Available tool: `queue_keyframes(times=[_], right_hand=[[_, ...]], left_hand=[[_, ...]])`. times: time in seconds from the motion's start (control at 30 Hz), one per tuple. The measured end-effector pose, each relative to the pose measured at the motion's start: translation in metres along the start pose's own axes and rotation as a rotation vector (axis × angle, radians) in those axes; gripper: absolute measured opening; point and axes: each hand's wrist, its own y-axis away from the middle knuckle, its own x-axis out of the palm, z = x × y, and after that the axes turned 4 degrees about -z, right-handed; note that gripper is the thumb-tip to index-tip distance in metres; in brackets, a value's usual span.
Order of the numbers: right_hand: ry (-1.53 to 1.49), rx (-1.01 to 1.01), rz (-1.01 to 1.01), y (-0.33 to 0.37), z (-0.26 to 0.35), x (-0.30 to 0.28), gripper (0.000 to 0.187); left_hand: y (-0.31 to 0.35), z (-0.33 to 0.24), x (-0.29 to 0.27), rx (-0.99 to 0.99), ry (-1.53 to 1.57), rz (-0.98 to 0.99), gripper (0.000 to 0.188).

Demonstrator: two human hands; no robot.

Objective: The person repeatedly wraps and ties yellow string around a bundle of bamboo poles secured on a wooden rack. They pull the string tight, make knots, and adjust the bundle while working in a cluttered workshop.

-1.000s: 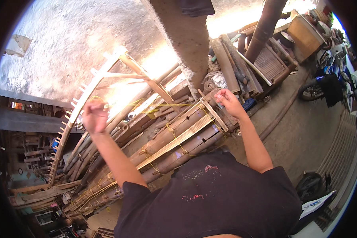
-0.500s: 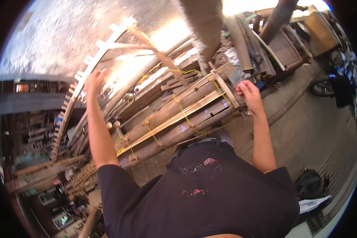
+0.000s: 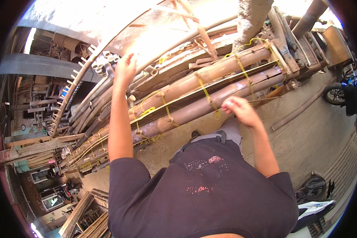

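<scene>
My left hand [image 3: 125, 70] is raised at the upper left, its fingers curled together against a bright, washed-out background. Anything in its fingers cannot be made out. My right hand [image 3: 242, 111] is pinched closed just this side of the nearer bamboo pole [image 3: 194, 110]; what it grips, if anything, is too small to see. Two thick bamboo poles lie side by side, the farther pole [image 3: 182, 85] parallel to the nearer one. Yellow cord [image 3: 204, 91] loops around both at several places. Thin strips [image 3: 226, 79] run lengthwise between them.
A curved wooden piece with pegs [image 3: 73, 83] arches at the left. Bamboo tubes [image 3: 95, 99] are stacked beyond my left arm. A concrete post [image 3: 252, 18] stands behind the poles. Motorcycles [image 3: 341, 91] are parked at the right; a loose pole [image 3: 301, 109] lies on the floor.
The view has shifted, so the poles sit farther right and more of their left length shows. My right hand has moved from the poles' right end to beside their middle. My left hand stays raised.
</scene>
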Motion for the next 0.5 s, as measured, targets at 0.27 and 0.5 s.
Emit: queue_keyframes(times=[0.27, 0.5], right_hand=[[-0.534, 0.469, 0.215, -0.001, -0.06, 0.224, 0.03], [-1.122, -0.218, -0.458, -0.054, -0.025, 0.284, 0.013]], left_hand=[[0.164, -0.006, 0.005, -0.01, -0.191, 0.53, 0.03], [0.212, 0.059, 0.072, 0.199, -0.333, 0.286, 0.028]])
